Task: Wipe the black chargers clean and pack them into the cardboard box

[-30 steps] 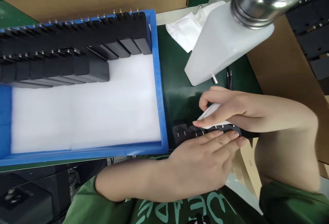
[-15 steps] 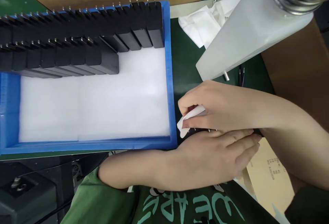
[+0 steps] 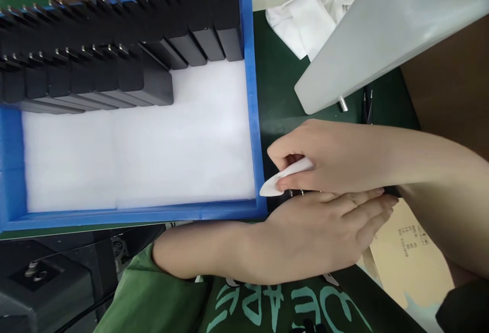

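Note:
My right hand [image 3: 317, 152] is closed, pinching a folded white cloth [image 3: 292, 172] between thumb and fingers. The tip of the cloth sticks out at the right wall of the blue tray. Just below, my left hand [image 3: 321, 231] lies along a black block with metal pins [image 3: 301, 193], its fingers straight and close together and its thumb hidden. Little of the block shows between my hands, and I cannot tell whether there is more than one. Similar black blocks [image 3: 156, 81] with paired pins stand in two rows inside the blue tray [image 3: 256, 134].
A large pale bottle [image 3: 367, 43] with a short metal stub leans in at the upper right. Crumpled white cloth [image 3: 301, 22] lies behind it, with dark tweezers [image 3: 367, 104] to its right. A printed cardboard box [image 3: 416, 256] is at lower right, dark equipment [image 3: 46, 287] at lower left.
The view has shifted a little, so the bottle looks larger. The cloth's tip has swung left toward the tray's edge. Both hands keep nearly the same hold.

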### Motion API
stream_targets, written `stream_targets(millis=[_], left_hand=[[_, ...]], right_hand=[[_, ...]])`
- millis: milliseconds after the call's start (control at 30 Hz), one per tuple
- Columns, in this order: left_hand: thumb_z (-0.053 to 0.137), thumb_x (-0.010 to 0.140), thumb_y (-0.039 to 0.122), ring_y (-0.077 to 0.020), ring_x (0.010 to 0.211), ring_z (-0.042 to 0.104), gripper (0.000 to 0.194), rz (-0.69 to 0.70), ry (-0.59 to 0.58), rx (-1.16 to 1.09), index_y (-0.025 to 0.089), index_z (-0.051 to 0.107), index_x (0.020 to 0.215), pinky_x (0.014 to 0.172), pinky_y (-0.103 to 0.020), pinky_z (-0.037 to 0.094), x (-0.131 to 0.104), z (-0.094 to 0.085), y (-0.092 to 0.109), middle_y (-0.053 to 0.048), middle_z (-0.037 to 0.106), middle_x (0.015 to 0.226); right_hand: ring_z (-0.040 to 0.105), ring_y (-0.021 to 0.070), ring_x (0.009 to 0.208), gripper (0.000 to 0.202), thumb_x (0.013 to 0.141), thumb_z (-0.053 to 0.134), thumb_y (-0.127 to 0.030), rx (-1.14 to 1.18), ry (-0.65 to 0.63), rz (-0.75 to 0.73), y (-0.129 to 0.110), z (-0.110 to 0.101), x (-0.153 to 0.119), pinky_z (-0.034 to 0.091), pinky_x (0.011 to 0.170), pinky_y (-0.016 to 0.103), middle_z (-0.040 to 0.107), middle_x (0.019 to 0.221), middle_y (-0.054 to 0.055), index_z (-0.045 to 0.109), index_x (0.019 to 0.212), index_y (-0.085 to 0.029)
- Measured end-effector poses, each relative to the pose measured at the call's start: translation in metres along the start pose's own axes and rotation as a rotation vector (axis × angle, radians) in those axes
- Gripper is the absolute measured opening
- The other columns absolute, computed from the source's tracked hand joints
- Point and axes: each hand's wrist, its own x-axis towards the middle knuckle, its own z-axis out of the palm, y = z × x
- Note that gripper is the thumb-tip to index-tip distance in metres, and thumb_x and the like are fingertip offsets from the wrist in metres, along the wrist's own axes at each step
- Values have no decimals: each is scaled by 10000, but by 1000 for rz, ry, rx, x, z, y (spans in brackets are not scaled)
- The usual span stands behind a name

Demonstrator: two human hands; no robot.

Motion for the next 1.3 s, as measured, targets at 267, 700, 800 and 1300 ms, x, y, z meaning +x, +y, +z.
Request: stream_targets(millis=[267,700,800,1300], left_hand=[[402,1026,170,-185,1444,461,465,-10,-5,-10,103,484,1479,1217,-292,368,0,3,3,-48,487,1551],[368,1014,109,-164,1438,467,465,-53,12,-39,114,519,1454,1208,-281,385,1,4,5,-26,507,1532],[339,1020,94,-154,1442,460,471,-47,-2,-35,120,517,1455,1208,-273,381,1,3,5,-19,495,1542],[331,1042,91,-142,1401,509,447,-42,14,-62,127,516,1447,1182,-283,418,-1,0,0,4,539,1507]], right_hand=[[268,32,420,275,811,510,-23,-5,-59,164,32,-2,-12,176,390,249,376,486,-86,399,624,-191],[269,-20,451,284,838,539,10,97,85,184,54,-9,-43,161,435,221,354,522,-123,460,620,-155],[327,-11,492,254,866,547,-40,166,158,188,63,-3,-57,210,456,206,387,552,-123,492,646,-154],[423,97,574,249,973,547,-335,370,548,83,98,48,-116,350,517,285,489,664,-33,501,754,-227]])
